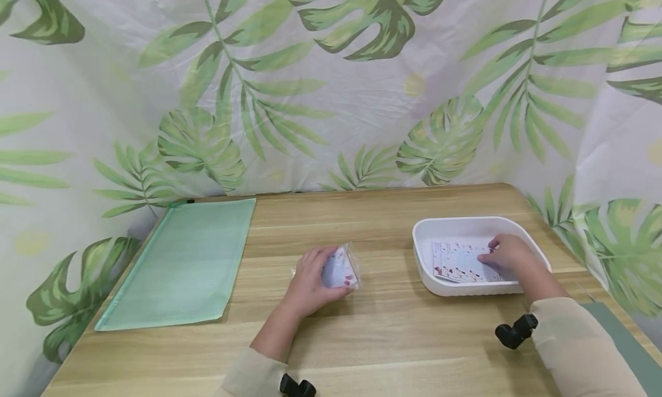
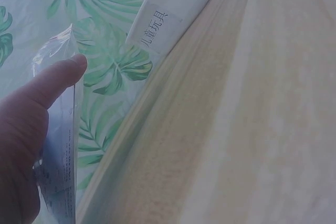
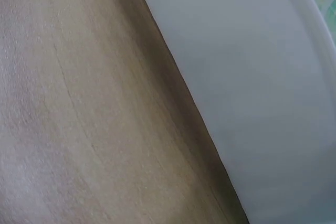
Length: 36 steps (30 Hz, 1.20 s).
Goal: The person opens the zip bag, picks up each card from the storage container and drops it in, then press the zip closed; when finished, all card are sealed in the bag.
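Leaf-printed fabric (image 1: 331, 87) hung behind a wooden table (image 1: 372, 339), where a green mesh zip pouch (image 1: 181, 265) lay flat at the left. Near the middle, the left hand (image 1: 310, 282) gripped a clear plastic packet (image 1: 341, 268) of printed sheets (thumb along its edge in the left wrist view), standing on the tabletop. The right hand (image 1: 509, 256) rested inside a white plastic bin (image 1: 429, 230), fingers curled onto the printed cards (image 1: 457, 262) there; whether they pinched one I cannot tell.
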Each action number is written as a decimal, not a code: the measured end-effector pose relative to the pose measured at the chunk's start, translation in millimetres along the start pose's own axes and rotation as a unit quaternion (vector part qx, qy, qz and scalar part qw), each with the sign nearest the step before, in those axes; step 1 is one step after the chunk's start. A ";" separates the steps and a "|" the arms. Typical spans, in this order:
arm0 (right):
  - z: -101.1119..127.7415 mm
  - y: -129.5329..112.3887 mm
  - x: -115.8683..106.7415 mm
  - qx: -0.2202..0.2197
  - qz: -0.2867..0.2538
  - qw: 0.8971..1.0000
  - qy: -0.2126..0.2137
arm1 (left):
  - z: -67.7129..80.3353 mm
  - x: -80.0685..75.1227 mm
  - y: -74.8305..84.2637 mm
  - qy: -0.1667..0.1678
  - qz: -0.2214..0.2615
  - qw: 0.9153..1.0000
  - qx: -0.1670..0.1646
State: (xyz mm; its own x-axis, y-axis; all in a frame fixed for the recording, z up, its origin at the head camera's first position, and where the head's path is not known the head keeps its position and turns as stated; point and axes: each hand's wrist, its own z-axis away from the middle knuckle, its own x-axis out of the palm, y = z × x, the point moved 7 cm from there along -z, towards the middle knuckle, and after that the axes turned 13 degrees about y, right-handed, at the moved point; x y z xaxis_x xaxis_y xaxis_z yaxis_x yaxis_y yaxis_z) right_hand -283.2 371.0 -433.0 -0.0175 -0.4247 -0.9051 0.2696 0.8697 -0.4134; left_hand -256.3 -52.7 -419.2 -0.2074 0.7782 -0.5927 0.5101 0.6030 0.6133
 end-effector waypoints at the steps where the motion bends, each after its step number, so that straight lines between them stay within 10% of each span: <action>1: 0.2 0.6 0.0 0.002 0.001 1.000 -0.001 | -0.3 0.2 0.5 -0.001 0.000 1.000 0.000; 14: 2.4 3.1 -10.9 0.006 -0.038 0.999 0.033 | -1.4 1.1 1.7 -0.012 0.000 1.000 -0.010; 28: 15.4 -30.3 -46.5 -0.066 -0.203 0.975 0.057 | -1.6 -1.0 0.7 0.011 -0.006 1.000 0.012; 36: 39.7 -55.9 -65.3 -0.072 -0.326 0.929 0.158 | -1.1 -0.6 0.2 -0.010 -0.001 1.000 -0.017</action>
State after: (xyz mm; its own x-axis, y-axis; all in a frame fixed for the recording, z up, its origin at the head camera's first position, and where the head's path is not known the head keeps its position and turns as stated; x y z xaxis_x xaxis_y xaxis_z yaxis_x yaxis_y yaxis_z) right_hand -258.9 340.1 -346.8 -0.4200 -0.7976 -0.4329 -0.0285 0.4884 -0.8722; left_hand -257.0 -52.9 -418.2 -0.1917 0.7740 -0.6035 0.4812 0.6100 0.6295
